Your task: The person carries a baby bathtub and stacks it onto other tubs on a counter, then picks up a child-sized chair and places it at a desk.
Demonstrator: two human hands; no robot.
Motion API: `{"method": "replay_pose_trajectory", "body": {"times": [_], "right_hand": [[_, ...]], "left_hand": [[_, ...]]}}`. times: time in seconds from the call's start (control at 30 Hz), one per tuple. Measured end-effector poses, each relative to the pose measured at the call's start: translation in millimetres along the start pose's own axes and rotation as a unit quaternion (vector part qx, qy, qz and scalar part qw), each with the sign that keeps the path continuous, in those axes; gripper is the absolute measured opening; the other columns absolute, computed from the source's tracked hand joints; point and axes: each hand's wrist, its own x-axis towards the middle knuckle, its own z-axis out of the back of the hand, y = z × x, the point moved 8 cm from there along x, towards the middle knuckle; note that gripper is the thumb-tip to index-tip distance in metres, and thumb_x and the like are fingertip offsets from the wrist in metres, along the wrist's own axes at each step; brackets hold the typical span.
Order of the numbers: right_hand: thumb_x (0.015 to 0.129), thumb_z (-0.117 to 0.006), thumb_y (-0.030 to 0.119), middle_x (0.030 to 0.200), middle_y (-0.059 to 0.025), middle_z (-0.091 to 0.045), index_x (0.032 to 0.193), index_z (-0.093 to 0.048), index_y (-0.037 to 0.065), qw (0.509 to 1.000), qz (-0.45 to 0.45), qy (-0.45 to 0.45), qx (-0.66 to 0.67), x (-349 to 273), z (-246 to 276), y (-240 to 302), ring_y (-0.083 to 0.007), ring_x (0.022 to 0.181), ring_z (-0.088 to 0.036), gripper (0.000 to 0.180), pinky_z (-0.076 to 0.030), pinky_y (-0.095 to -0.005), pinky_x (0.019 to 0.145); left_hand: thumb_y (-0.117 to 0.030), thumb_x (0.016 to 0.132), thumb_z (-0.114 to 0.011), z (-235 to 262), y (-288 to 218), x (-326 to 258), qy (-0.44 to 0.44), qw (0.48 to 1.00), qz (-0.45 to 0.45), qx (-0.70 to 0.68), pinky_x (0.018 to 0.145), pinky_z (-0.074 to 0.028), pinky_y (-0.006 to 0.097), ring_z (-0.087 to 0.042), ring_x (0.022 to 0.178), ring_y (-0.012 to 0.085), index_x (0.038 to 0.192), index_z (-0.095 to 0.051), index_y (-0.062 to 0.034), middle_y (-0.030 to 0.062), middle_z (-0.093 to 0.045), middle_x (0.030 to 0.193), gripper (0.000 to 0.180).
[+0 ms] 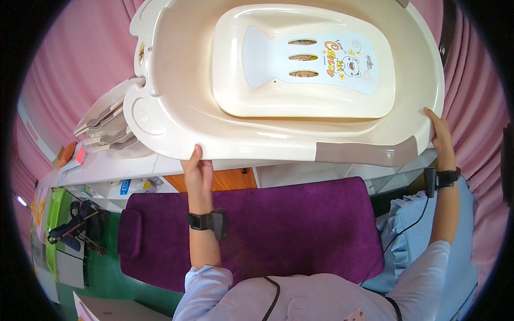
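A large beige baby bathtub (pixel 182 101) is in front of me, tilted so its inside shows. My left hand (pixel 198 165) grips its near rim left of the middle, thumb over the edge and fingers curled below. Around the rim at the right end, by a grey-brown grip strip (pixel 369 152), my right hand (pixel 440 131) is closed. Its fingers are partly hidden behind the tub. Lying in the tub is a smaller beige moulded insert (pixel 230 69), with a pale blue panel, several printed figures and three slots. Both wrists wear black strapped devices.
Beneath the tub runs a white counter (pixel 120 167) with shelves and an orange-brown wooden door (pixel 227 181). More beige tubs (pixel 115 120) stand at the left. Close to me lies a purple padded bed (pixel 289 224), a dark folded stroller (pixel 80 224) to its left. Pink curtains hang around.
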Motion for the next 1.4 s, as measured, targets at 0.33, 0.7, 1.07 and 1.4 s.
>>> {"method": "replay_pose_trajectory", "body": {"times": [0.33, 0.7, 1.07, 1.4], "right_hand": [[0.071, -0.065, 0.005, 0.097, -0.0119, -0.057, 0.107, -0.049, -0.007, 0.965, 0.151, -0.119, 0.179, -63, 8, -38, -0.0203, 0.085, -0.056, 0.042, -0.045, -0.0284, 0.074], [0.079, -0.061, 0.024, 0.105, -0.0101, -0.055, 0.118, -0.045, 0.0, 0.984, 0.161, -0.076, 0.028, -129, 83, -31, -0.02, 0.093, -0.054, 0.049, -0.044, -0.0286, 0.077], [0.048, -0.08, 0.021, 0.091, -0.0169, -0.06, 0.097, -0.055, -0.006, 0.891, 0.116, 0.061, -0.434, -148, 42, -85, -0.0238, 0.083, -0.057, 0.062, -0.046, -0.0351, 0.075], [0.071, -0.065, 0.012, 0.079, -0.0071, -0.062, 0.091, -0.059, -0.006, 0.973, -0.066, 0.138, -0.172, -261, 43, -287, -0.0128, 0.067, -0.056, 0.027, -0.046, -0.0262, 0.061]], "left_hand": [[0.006, 0.069, -0.065, -25, 11, -36, -0.128, 0.989, 0.029, 0.071, 0.085, -0.046, 0.033, -0.044, 0.107, 0.023, 0.129, -0.008, -0.0121, 0.0134, -0.034, 0.122, 0.085], [0.018, 0.056, -0.054, -3, 30, -4, -0.149, 0.986, -0.043, 0.069, 0.09, -0.039, 0.034, -0.041, 0.106, 0.0264, 0.129, -0.02, -0.0082, 0.0129, -0.038, 0.116, 0.085], [0.017, 0.049, -0.054, -35, 15, -29, 0.072, 0.962, -0.082, 0.25, 0.075, -0.045, 0.028, -0.049, 0.097, 0.021, 0.133, -0.023, -0.0045, 0.0097, -0.045, 0.112, 0.093], [0.011, 0.044, -0.058, -30, 63, -42, 0.24, 0.903, 0.014, 0.355, 0.097, -0.031, 0.028, -0.04, 0.114, 0.0197, 0.134, -0.026, -0.0013, 0.0085, -0.043, 0.123, 0.096]]}}
